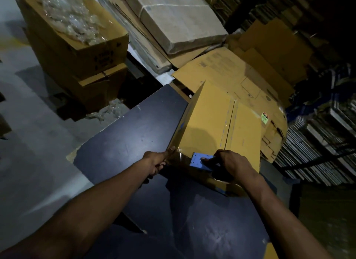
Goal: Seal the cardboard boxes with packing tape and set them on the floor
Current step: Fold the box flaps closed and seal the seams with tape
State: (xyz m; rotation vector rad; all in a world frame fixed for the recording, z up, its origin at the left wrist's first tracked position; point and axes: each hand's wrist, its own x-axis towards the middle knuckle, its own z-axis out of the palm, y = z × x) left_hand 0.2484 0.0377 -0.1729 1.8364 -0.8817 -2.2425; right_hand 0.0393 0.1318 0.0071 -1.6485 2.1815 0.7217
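**Tape dispenser at the near edge of the box**

A closed cardboard box [217, 124] sits on a dark surface [131, 135] in the middle of the frame, its two top flaps meeting along a centre seam that runs from the near edge toward the upper right. A small green and red sticker [265, 117] is on its right flap.

The right hand [231, 165] has its fingers curled round a blue tape dispenser [201, 161], which is held against the near end of the box, just at the lower end of the seam. A glossy strip of tape [180, 157] lies across the near corner of the box, to the left of the dispenser. The left hand [159, 161] presses that corner, with the thumb on the top edge and the fingers down the side; how far they are curled I cannot tell.

In the upper left of the frame stand stacked open boxes [77, 52], the topmost filled with clear plastic wrap [71, 18]. Flattened cardboard sheets [231, 72] are piled behind the box, in the upper middle and right. A grey floor [28, 124] fills the left side.
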